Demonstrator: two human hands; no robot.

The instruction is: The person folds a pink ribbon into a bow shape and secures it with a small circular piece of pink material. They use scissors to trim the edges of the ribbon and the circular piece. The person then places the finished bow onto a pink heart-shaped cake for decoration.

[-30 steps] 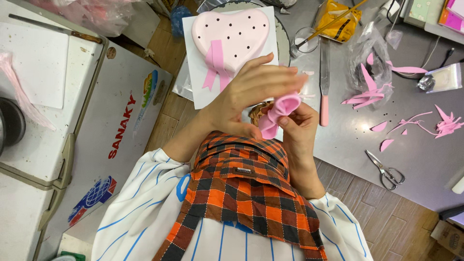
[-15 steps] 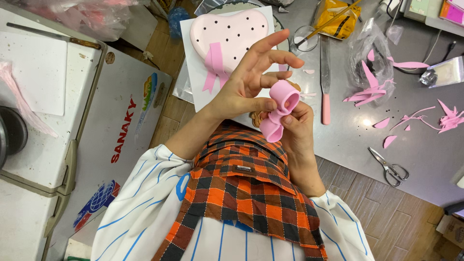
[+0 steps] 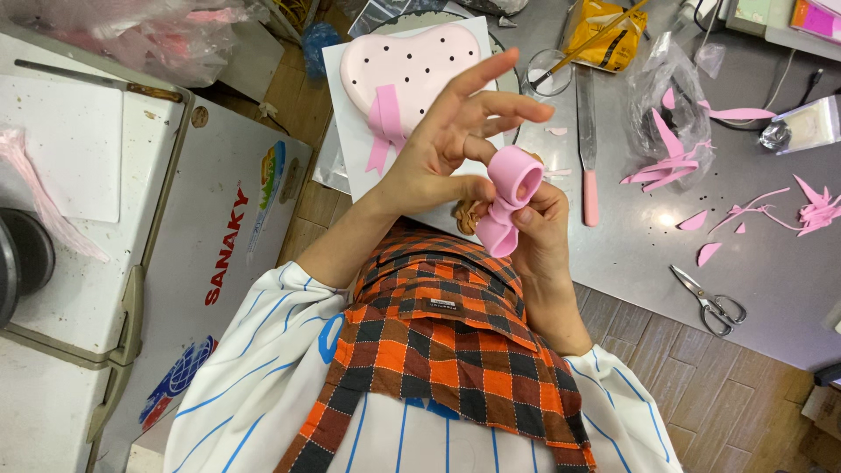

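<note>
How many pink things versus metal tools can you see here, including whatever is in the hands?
Pink bow, held by left hand and right hand: 1
Pink heart-shaped cake: 1
Pink ribbon on the cake: 1
Pink-handled spatula: 1
Scissors: 1
Loose pink scraps on the table: too many to count
Total counted: 5

A single head-worn camera looks steeply down from above the person's chest, close to the two raised hands at the frame's middle. The grey worktop (image 3: pixel 631 254) fills the field from twelve to four o'clock, a white chest freezer (image 3: pixel 201 254) lies at nine o'clock, and wooden floor shows toward five o'clock.
</note>
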